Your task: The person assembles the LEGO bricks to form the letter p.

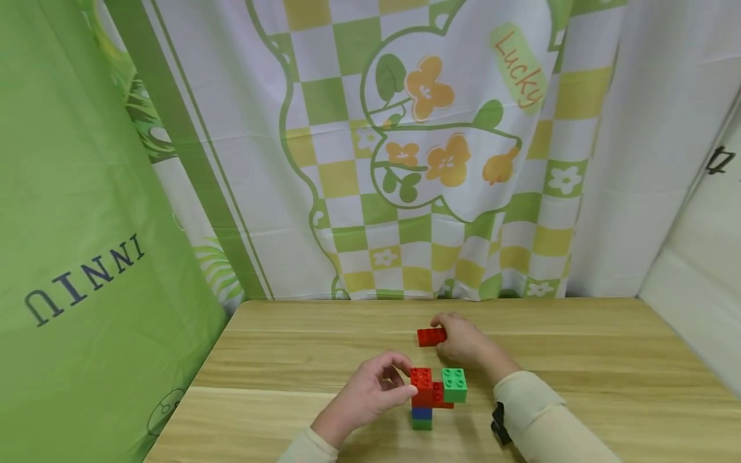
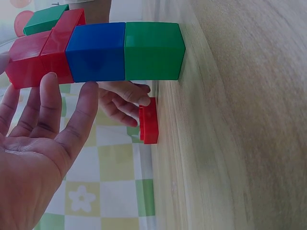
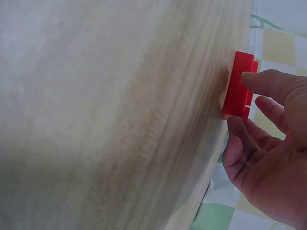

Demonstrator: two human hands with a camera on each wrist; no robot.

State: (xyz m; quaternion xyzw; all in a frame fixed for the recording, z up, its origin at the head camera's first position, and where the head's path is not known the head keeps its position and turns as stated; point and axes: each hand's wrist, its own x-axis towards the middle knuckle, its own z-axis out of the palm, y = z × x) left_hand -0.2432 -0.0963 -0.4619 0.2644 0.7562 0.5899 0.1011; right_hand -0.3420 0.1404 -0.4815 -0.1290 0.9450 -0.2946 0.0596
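Note:
A small tower of toy building blocks stands upright on the table: a green block (image 2: pixel 154 51) at the bottom, a blue block (image 2: pixel 96 52) over it, then a longer red block (image 1: pixel 438 391). On top of that sit a square red block (image 1: pixel 421 379) at the left and a light green block (image 1: pixel 454 386) at the right. My left hand (image 1: pixel 370 392) holds the tower by its upper red part, thumb on the near side. Farther back, my right hand (image 1: pixel 466 344) pinches one end of a long red block (image 3: pixel 237 86) lying on the table, studs up.
The wooden table (image 1: pixel 301 347) reaches back to a hanging curtain (image 1: pixel 341 193) with checks and flowers. A green cloth (image 1: pixel 104 193) hangs along the left side, and a white surface (image 1: pixel 700 276) borders the right. A black strap (image 1: pixel 500 424) is on the right sleeve.

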